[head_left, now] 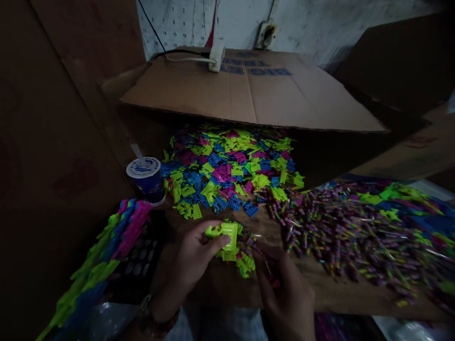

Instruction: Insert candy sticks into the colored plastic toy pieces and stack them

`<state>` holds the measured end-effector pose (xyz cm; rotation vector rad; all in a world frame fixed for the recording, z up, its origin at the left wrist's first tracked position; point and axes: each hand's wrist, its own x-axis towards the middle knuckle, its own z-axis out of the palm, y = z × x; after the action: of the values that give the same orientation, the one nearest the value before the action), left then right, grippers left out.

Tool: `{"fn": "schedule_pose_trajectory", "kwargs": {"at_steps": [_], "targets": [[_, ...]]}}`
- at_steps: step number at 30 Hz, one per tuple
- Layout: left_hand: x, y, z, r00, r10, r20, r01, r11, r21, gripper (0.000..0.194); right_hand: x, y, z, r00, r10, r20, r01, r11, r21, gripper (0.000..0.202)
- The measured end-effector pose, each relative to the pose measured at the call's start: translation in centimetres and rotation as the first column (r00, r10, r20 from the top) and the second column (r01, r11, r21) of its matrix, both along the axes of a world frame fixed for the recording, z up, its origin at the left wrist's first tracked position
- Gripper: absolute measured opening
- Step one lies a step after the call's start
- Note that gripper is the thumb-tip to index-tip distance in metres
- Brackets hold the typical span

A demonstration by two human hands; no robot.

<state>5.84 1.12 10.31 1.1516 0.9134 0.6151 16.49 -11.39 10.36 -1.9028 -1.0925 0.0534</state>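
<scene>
My left hand [197,253] pinches a yellow-green plastic piece [230,235] between thumb and fingers, low in the centre of the head view. Just right of it, my right hand [280,279] is closed, its fingertips at a small wrapped stick-like item [251,241]; a thin red-ended thing shows under its fingers. More yellow-green pieces [245,265] lie just below and between the hands. Behind them spreads a heap of yellow, blue and pink plastic pieces [222,173]. A pile of small wrapped sticks [341,232] covers the table to the right.
Stacked coloured pieces [103,255] stand at the left beside a dark tray [137,260]. A blue cup [145,180] with a lid is behind them. A cardboard flap [284,102] overhangs the heap, with a power strip [216,57] on it.
</scene>
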Motion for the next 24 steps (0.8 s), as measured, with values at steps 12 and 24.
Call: {"fn": "schedule_pose_trajectory", "kwargs": {"at_steps": [12, 24], "targets": [[-1.0, 0.5, 0.0, 0.980, -0.164, 0.114, 0.161, 0.986, 0.039, 0.024, -0.9, -0.4, 0.0, 0.967, 0.092, -0.236, -0.097, 0.995, -0.007, 0.017], [0.5, 6.9, -5.6, 0.800, 0.170, -0.576, 0.249, 0.779, 0.576, 0.023, 3.5, 1.4, -2.7, 0.976, 0.044, -0.211, -0.095, 0.967, -0.235, 0.038]]}}
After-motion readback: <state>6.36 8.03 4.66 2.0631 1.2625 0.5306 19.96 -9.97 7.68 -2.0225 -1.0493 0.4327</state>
